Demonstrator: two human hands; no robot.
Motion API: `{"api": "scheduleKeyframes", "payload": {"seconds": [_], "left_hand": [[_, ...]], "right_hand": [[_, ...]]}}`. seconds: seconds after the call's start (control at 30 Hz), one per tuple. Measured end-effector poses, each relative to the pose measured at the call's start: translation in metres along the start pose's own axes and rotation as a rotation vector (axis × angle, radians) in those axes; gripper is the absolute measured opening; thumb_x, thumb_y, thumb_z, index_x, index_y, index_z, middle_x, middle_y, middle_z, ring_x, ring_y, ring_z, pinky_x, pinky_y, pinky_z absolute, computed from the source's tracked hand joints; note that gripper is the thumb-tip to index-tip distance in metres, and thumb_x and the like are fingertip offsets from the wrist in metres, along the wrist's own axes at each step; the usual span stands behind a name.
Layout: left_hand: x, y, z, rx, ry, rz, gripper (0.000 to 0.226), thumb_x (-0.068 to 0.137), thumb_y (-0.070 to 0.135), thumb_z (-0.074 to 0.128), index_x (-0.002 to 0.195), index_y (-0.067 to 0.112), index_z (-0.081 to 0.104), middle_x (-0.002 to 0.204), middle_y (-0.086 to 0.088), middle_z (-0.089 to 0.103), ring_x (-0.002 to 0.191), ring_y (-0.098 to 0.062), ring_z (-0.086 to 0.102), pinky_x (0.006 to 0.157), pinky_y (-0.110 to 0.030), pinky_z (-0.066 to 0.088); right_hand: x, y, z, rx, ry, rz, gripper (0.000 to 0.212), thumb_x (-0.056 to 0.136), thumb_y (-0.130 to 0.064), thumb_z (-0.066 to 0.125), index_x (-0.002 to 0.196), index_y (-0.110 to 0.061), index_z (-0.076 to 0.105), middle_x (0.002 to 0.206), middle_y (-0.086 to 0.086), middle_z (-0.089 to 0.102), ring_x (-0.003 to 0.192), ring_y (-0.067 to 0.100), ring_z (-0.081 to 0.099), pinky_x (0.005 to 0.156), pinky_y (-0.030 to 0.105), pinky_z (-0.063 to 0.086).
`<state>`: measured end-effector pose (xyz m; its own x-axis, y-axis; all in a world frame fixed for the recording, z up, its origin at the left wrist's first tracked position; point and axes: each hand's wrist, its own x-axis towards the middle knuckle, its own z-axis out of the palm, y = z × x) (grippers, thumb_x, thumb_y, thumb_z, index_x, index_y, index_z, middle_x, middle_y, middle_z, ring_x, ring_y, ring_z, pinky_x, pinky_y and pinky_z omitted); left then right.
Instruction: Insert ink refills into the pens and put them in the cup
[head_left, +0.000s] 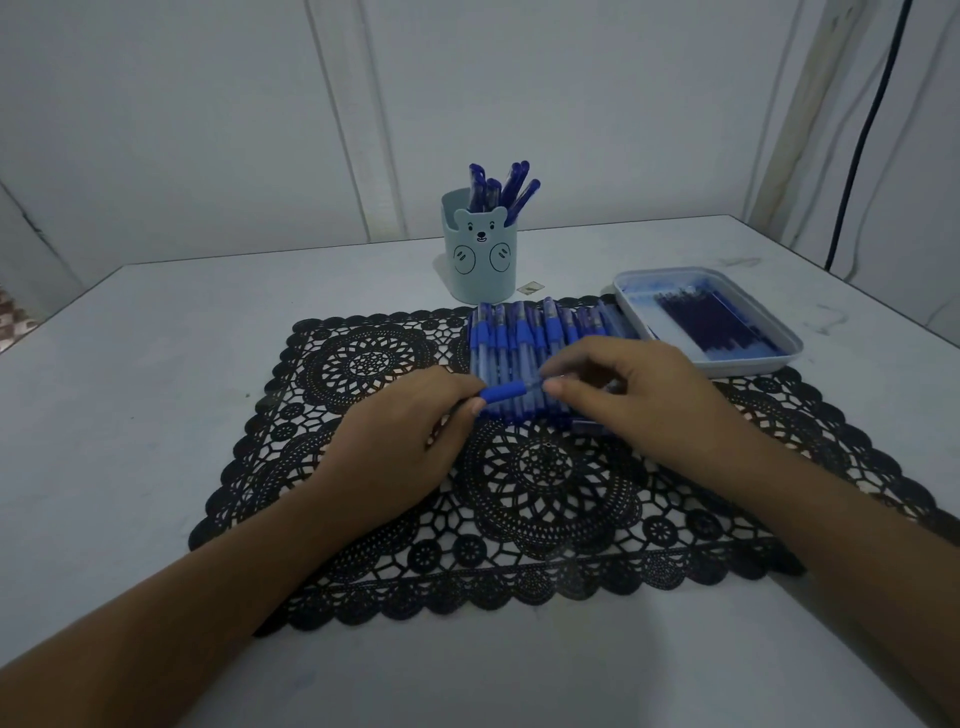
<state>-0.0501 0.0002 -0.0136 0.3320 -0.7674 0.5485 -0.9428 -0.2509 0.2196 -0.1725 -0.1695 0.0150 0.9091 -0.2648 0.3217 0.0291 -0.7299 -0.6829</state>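
Grip: one pen (511, 389) is held crosswise between both hands. Its blue end is pinched by the curled thumb and fingers of the left hand (410, 431). The clear barrel end is pinched by the fingertips of the right hand (634, 395). The pen is held roughly level over the near ends of the row of pens (535, 338); whether it touches them cannot be told.

Far left: bare white table (156, 364).

Centre: a black lace placemat (545, 467) is spread flat on the table. Both forearms are reached across its near border. The row of pens, blue and clear, is laid side by side on the far part of the mat, right of its middle.

Behind the row: a pale blue cup (480, 254) with a bear face is stood upright on the table, just past the mat's far edge. Several blue pens in the cup (506, 187) are seen above its rim, most leaned to the right. A small scrap (531, 287) is noted on the table just beside the cup's base.

Right: a shallow pale tray (748, 366) is set just beside the row, its near edge over the mat's far right corner. Dark blue refills (711, 325) are laid side by side in it, and blue ink smears are seen on its floor.

Far right: a dark cable (857, 156) is hung down the wall.
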Motion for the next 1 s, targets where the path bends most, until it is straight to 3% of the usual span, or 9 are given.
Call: {"api": "scheduleKeyframes", "payload": {"seconds": [0.17, 0.33, 0.43, 0.47, 0.57, 0.67, 0.83, 0.9, 1.0], "left_hand": [[0.001, -0.003, 0.001, -0.036, 0.036, -0.023, 0.036, 0.091, 0.035, 0.034, 0.103, 0.015, 0.062, 0.077, 0.01, 0.056, 0.064, -0.004, 0.048, 0.056, -0.017, 0.041], [0.001, -0.008, 0.002, -0.076, 0.117, -0.082, 0.036, 0.09, 0.034, 0.038, 0.105, 0.013, 0.063, 0.079, 0.01, 0.059, 0.065, -0.005, 0.052, 0.057, -0.015, 0.042], [0.001, -0.01, 0.003, -0.087, 0.153, -0.121, 0.039, 0.088, 0.036, 0.037, 0.105, 0.012, 0.064, 0.078, 0.006, 0.061, 0.064, -0.008, 0.055, 0.056, -0.024, 0.047], [0.001, -0.01, 0.003, -0.093, 0.158, -0.127, 0.04, 0.088, 0.036, 0.037, 0.105, 0.012, 0.064, 0.077, 0.006, 0.061, 0.064, -0.01, 0.055, 0.056, -0.026, 0.047], [0.002, -0.01, 0.003, -0.093, 0.155, -0.115, 0.04, 0.088, 0.036, 0.037, 0.104, 0.011, 0.064, 0.076, 0.005, 0.061, 0.063, -0.01, 0.055, 0.055, -0.028, 0.048], [0.001, -0.011, 0.003, -0.087, 0.146, -0.115, 0.039, 0.088, 0.036, 0.037, 0.105, 0.012, 0.064, 0.077, 0.005, 0.061, 0.063, -0.011, 0.055, 0.055, -0.031, 0.049], [0.001, -0.011, 0.003, -0.069, 0.142, -0.11, 0.038, 0.088, 0.035, 0.038, 0.105, 0.012, 0.064, 0.077, 0.005, 0.062, 0.063, -0.01, 0.055, 0.055, -0.03, 0.05], [0.002, -0.011, 0.003, -0.064, 0.138, -0.102, 0.038, 0.088, 0.034, 0.038, 0.104, 0.011, 0.064, 0.078, 0.003, 0.062, 0.063, -0.011, 0.056, 0.055, -0.031, 0.05], [0.002, -0.012, 0.004, -0.067, 0.141, -0.103, 0.038, 0.088, 0.035, 0.038, 0.104, 0.011, 0.064, 0.079, 0.002, 0.063, 0.065, -0.013, 0.057, 0.056, -0.033, 0.051]], "right_hand": [[0.005, 0.005, -0.015, 0.165, 0.033, 0.104, 0.012, 0.087, -0.019, 0.057, 0.078, -0.026, 0.062, 0.067, -0.008, 0.061, 0.055, -0.004, 0.054, 0.055, 0.011, 0.046], [0.021, 0.031, -0.039, 0.522, 0.469, 0.327, 0.023, 0.089, -0.012, 0.05, 0.067, -0.016, 0.054, 0.057, -0.004, 0.055, 0.054, 0.011, 0.049, 0.054, 0.026, 0.04], [0.021, 0.045, -0.049, 0.236, 0.748, 0.305, 0.013, 0.086, -0.017, 0.05, 0.075, -0.012, 0.056, 0.07, 0.002, 0.059, 0.066, 0.014, 0.052, 0.064, 0.028, 0.045], [0.02, 0.047, -0.049, 0.101, 0.779, 0.265, 0.011, 0.087, -0.017, 0.051, 0.08, -0.011, 0.056, 0.075, 0.003, 0.059, 0.071, 0.014, 0.052, 0.065, 0.021, 0.043], [0.016, 0.05, -0.036, -0.21, 0.728, 0.14, 0.012, 0.09, -0.015, 0.051, 0.085, -0.005, 0.057, 0.078, 0.004, 0.058, 0.073, 0.014, 0.05, 0.06, 0.017, 0.032], [0.018, 0.057, -0.023, -0.423, 0.611, 0.083, 0.013, 0.089, -0.013, 0.052, 0.085, -0.003, 0.059, 0.079, 0.011, 0.061, 0.068, 0.02, 0.052, 0.063, 0.028, 0.04], [0.014, 0.055, -0.018, -0.733, 0.336, 0.229, 0.019, 0.087, -0.026, 0.05, 0.094, -0.009, 0.056, 0.094, 0.008, 0.059, 0.087, 0.028, 0.055, 0.082, 0.044, 0.041], [0.013, 0.053, -0.018, -0.766, 0.248, 0.283, 0.026, 0.088, -0.034, 0.049, 0.101, -0.013, 0.055, 0.101, 0.006, 0.057, 0.096, 0.027, 0.054, 0.087, 0.044, 0.039], [0.017, 0.051, -0.027, -0.635, 0.326, 0.263, 0.026, 0.089, -0.034, 0.047, 0.099, -0.013, 0.058, 0.098, 0.006, 0.061, 0.09, 0.025, 0.055, 0.087, 0.043, 0.043]]}}
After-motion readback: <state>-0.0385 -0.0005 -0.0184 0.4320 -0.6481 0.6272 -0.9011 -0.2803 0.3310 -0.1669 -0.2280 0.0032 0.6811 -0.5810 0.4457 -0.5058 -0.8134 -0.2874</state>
